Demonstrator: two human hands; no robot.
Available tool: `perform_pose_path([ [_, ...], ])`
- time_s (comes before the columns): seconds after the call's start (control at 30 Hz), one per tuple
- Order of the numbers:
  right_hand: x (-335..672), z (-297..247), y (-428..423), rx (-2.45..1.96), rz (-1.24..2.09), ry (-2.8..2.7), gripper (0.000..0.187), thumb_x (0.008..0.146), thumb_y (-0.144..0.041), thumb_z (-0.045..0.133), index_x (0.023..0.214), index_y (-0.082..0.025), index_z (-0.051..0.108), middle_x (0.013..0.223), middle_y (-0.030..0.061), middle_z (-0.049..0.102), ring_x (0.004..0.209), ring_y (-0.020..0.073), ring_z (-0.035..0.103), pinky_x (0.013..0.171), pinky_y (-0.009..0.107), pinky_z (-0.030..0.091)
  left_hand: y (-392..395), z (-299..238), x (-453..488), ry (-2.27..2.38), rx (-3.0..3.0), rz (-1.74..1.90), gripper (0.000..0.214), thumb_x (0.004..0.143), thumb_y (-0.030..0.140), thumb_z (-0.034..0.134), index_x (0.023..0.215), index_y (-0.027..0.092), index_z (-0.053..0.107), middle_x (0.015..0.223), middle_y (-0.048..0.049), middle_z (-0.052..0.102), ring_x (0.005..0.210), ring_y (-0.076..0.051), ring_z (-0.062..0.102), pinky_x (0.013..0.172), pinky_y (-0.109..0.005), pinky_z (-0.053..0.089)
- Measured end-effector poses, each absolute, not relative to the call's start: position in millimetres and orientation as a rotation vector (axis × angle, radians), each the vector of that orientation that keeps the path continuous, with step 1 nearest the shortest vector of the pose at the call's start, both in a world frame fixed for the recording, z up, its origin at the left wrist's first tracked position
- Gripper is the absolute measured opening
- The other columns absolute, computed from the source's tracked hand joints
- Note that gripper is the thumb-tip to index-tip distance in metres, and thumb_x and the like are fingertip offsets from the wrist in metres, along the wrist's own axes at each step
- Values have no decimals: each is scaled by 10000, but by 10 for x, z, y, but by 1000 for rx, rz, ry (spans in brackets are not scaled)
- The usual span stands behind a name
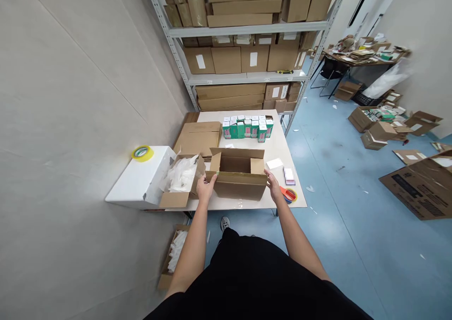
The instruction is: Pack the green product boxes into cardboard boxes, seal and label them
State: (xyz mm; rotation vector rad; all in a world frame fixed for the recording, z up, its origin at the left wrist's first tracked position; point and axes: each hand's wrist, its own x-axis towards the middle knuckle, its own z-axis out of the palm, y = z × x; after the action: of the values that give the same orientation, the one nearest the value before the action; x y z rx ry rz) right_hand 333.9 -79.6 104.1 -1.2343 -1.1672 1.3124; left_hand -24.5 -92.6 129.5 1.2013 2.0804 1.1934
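Note:
An open cardboard box (240, 190) stands on the white table near its front edge, flaps raised, with no contents showing inside. My left hand (205, 188) grips the left end of its near flap, thumb on top. At the opposite end, my right hand (272, 185) holds the box by its right edge, fingers partly hidden. Behind the box, several small green-and-white cartons (247, 128) stand in rows. To the left is a box of white plastic bags (181, 174). Orange-handled scissors (285, 194) and a blue-and-yellow tape roll (292, 196) lie by my right wrist.
Flattened cardboard (199, 139) lies at the table's back left. A yellow tape roll (142, 153) sits on a white foam box (137, 179). White cards (274, 164) and a small stack (289, 176) lie on the right. Shelving (247, 78) with cartons stands behind; boxes (416, 183) occupy the right floor.

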Motion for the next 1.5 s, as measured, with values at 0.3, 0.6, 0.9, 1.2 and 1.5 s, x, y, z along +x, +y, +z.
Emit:
perform_pose_path([
  [0.3, 3071, 922, -846, -1217, 1210, -1047, 1047, 759, -537, 812, 1654, -309, 319, 1630, 155, 453, 1484, 331, 487, 1194, 525, 453, -953, 1262, -252, 2220, 1209, 1164, 767, 804, 509, 798, 1472, 224, 550, 1024, -91, 722, 913, -292, 715, 963, -451, 527],
  [0.6, 3031, 838, -756, -1336, 1177, -980, 1202, 692, -510, 811, 1696, -312, 180, 1651, 203, 385, 1458, 379, 510, 1164, 581, 469, -596, 1591, -314, 2149, 1509, 972, 1089, 694, 364, 893, 1638, 259, 359, 1678, -205, 362, 1479, -438, 445, 1156, -534, 437],
  [0.9, 3046, 825, -724, -1350, 1138, -1048, 1186, 741, -480, 763, 1718, -356, 102, 1663, 168, 392, 1439, 386, 534, 1119, 597, 511, 220, 2096, -153, 1812, 2061, 771, 704, 780, 347, 836, 1440, 237, 617, 1508, -184, 557, 1549, -431, 309, 1268, -544, 266],
  [1.2, 3056, 884, -686, -1361, 1220, -1066, 1072, 695, -365, 772, 1672, -323, 334, 1621, 120, 481, 1331, 361, 619, 1125, 548, 514, -225, 1680, -224, 1808, 2073, 523, 324, 875, 545, 733, 990, 252, 808, 1108, -151, 703, 1209, -367, 611, 1135, -456, 436],
  [1.5, 3268, 1184, -374, -1502, 1320, -1372, 908, 667, -287, 811, 1544, -306, 579, 1538, 71, 607, 1399, 345, 574, 1225, 507, 408, -363, 1713, -199, 1894, 1960, 381, 590, 817, 569, 814, 1322, 273, 744, 1573, -179, 523, 1573, -460, 278, 1240, -573, 302],
])
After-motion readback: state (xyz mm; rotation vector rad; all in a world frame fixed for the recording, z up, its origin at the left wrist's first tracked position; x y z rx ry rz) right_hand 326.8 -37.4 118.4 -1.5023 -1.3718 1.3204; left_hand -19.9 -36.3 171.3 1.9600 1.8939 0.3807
